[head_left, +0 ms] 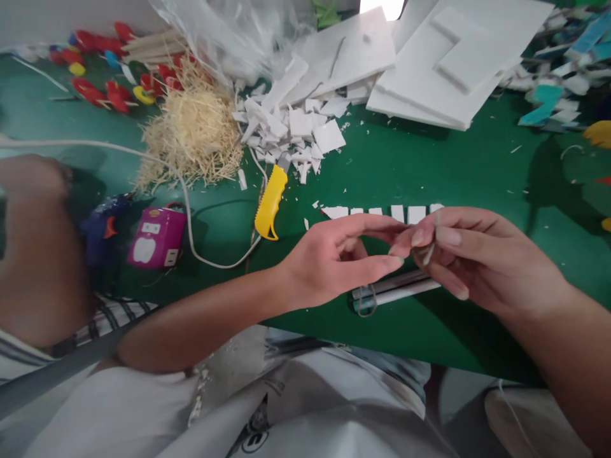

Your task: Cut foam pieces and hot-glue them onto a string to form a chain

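My right hand (496, 257) pinches a small, thin whitish strip (429, 253) between thumb and fingers. From the left, my left hand (338, 257) reaches in, its thumb and fingertips drawn together against the fingers of my right hand. Whatever lies between those left fingertips is hidden. Under both hands, slim pale rods (396, 291) lie on the green table with a looped band (366, 300) around their left end. Just beyond the fingers runs a row of small white foam pieces (397, 213), partly covered by my hands.
A yellow-handled cutter (271, 202) lies left of my hands, by a white cable (188, 219) and a magenta box (157, 238). Behind are foam scraps (300, 124), foam sheets (429, 83) and a straw-coloured stick pile (193, 127). Another person's arm (41, 248) is at left.
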`<action>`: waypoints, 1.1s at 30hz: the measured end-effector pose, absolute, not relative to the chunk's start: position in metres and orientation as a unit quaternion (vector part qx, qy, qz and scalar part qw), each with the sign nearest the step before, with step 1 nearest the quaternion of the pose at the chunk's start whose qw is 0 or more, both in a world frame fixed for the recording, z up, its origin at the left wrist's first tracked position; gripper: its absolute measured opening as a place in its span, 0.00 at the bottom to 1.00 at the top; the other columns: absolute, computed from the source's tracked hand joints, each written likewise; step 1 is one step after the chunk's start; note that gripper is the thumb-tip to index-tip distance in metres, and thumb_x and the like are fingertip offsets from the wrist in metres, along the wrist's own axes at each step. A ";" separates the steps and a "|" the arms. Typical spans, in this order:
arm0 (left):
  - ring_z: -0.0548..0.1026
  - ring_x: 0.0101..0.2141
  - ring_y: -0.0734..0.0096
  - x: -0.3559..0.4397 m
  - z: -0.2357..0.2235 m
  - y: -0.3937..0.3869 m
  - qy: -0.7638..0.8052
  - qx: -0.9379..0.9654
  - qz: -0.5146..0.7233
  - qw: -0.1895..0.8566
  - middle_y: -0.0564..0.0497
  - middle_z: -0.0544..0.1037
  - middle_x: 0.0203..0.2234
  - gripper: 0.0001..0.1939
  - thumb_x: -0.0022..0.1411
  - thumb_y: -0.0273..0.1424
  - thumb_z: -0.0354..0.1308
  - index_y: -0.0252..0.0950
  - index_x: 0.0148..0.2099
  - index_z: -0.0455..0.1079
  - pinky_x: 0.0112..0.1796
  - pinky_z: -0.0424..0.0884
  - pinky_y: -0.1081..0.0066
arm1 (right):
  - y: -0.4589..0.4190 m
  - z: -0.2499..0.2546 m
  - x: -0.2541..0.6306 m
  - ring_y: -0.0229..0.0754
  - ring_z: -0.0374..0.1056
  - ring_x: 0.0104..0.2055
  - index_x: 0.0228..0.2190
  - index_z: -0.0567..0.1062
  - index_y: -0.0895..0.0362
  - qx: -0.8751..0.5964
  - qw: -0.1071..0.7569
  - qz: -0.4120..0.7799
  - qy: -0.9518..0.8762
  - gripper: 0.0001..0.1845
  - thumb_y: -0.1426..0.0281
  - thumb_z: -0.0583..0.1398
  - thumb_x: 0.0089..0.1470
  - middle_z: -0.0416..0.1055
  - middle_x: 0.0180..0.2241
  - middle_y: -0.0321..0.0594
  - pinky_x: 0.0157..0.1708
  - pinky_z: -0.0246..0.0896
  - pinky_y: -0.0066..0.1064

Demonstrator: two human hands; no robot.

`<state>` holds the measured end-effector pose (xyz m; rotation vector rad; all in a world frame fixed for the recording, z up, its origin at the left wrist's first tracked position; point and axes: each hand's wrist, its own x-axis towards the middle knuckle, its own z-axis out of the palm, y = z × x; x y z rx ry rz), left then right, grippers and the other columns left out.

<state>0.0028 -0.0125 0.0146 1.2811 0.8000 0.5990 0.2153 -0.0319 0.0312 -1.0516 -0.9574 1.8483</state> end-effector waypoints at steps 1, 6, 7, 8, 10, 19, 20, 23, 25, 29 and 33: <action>0.73 0.25 0.80 0.005 0.013 -0.013 0.342 0.536 0.269 0.723 0.46 0.83 0.47 0.20 0.60 0.34 0.68 0.35 0.54 0.76 0.24 0.73 0.75 | -0.031 0.031 0.215 0.29 0.59 0.12 0.28 0.84 0.52 -0.413 0.392 0.731 -0.377 0.11 0.59 0.73 0.50 0.82 0.29 0.37 0.11 0.54 0.26; 0.78 0.24 0.80 0.009 0.011 -0.012 0.303 0.442 0.275 0.798 0.47 0.84 0.39 0.16 0.66 0.42 0.64 0.34 0.47 0.77 0.22 0.68 0.79 | -0.030 0.031 0.217 0.33 0.67 0.16 0.29 0.85 0.51 -0.390 0.376 0.757 -0.366 0.09 0.59 0.72 0.52 0.77 0.21 0.36 0.13 0.60 0.22; 0.77 0.22 0.81 0.010 0.011 -0.012 0.313 0.434 0.272 0.800 0.49 0.83 0.35 0.15 0.67 0.42 0.64 0.34 0.44 0.77 0.22 0.67 0.80 | -0.030 0.031 0.217 0.33 0.68 0.16 0.30 0.85 0.51 -0.385 0.369 0.763 -0.365 0.09 0.60 0.72 0.53 0.76 0.20 0.35 0.13 0.60 0.21; 0.76 0.21 0.82 0.011 0.011 -0.012 0.324 0.428 0.271 0.799 0.51 0.82 0.33 0.13 0.65 0.40 0.66 0.34 0.42 0.77 0.22 0.67 0.79 | -0.030 0.030 0.217 0.33 0.68 0.16 0.30 0.85 0.52 -0.380 0.361 0.770 -0.364 0.09 0.60 0.71 0.54 0.75 0.19 0.35 0.13 0.60 0.21; 0.74 0.21 0.82 0.012 0.011 -0.014 0.338 0.424 0.270 0.796 0.53 0.81 0.31 0.11 0.59 0.34 0.71 0.34 0.39 0.75 0.24 0.70 0.78 | -0.031 0.029 0.217 0.33 0.67 0.15 0.31 0.84 0.53 -0.374 0.339 0.783 -0.363 0.09 0.60 0.71 0.54 0.73 0.17 0.34 0.12 0.59 0.21; 0.69 0.22 0.82 0.011 0.009 -0.019 0.367 0.484 0.257 0.752 0.57 0.73 0.23 0.08 0.52 0.27 0.68 0.35 0.34 0.71 0.23 0.65 0.79 | -0.032 0.023 0.211 0.33 0.65 0.14 0.30 0.82 0.56 -0.384 0.287 0.797 -0.367 0.14 0.58 0.72 0.53 0.72 0.16 0.35 0.12 0.59 0.21; 0.70 0.22 0.81 0.011 0.008 -0.018 0.360 0.478 0.267 0.755 0.57 0.73 0.24 0.09 0.51 0.27 0.67 0.36 0.34 0.70 0.24 0.67 0.78 | -0.031 0.023 0.211 0.33 0.65 0.14 0.30 0.83 0.56 -0.387 0.297 0.792 -0.367 0.14 0.58 0.72 0.52 0.72 0.15 0.34 0.12 0.57 0.21; 0.73 0.22 0.82 0.010 0.004 -0.014 0.319 0.439 0.299 0.785 0.56 0.75 0.27 0.08 0.52 0.26 0.66 0.35 0.33 0.68 0.24 0.69 0.78 | -0.030 0.026 0.212 0.32 0.62 0.13 0.29 0.83 0.55 -0.401 0.340 0.771 -0.358 0.13 0.58 0.72 0.51 0.69 0.15 0.33 0.11 0.55 0.22; 0.74 0.21 0.82 0.009 0.001 -0.012 0.283 0.417 0.311 0.806 0.53 0.79 0.30 0.09 0.55 0.27 0.65 0.35 0.31 0.66 0.23 0.67 0.78 | -0.029 0.028 0.213 0.31 0.59 0.13 0.29 0.83 0.53 -0.413 0.365 0.758 -0.349 0.13 0.58 0.73 0.50 0.68 0.14 0.32 0.12 0.55 0.23; 0.72 0.19 0.84 0.007 0.001 -0.010 0.232 0.392 0.331 0.826 0.51 0.83 0.32 0.11 0.58 0.28 0.65 0.35 0.30 0.65 0.22 0.67 0.78 | -0.028 0.029 0.213 0.32 0.58 0.13 0.28 0.82 0.51 -0.420 0.371 0.757 -0.337 0.12 0.57 0.73 0.49 0.69 0.15 0.32 0.10 0.50 0.25; 0.73 0.19 0.83 0.008 0.005 -0.010 0.240 0.378 0.346 0.825 0.58 0.78 0.24 0.11 0.55 0.24 0.67 0.36 0.32 0.66 0.22 0.69 0.79 | -0.028 0.028 0.211 0.32 0.62 0.14 0.27 0.81 0.53 -0.424 0.374 0.752 -0.338 0.14 0.58 0.74 0.47 0.72 0.17 0.33 0.11 0.48 0.25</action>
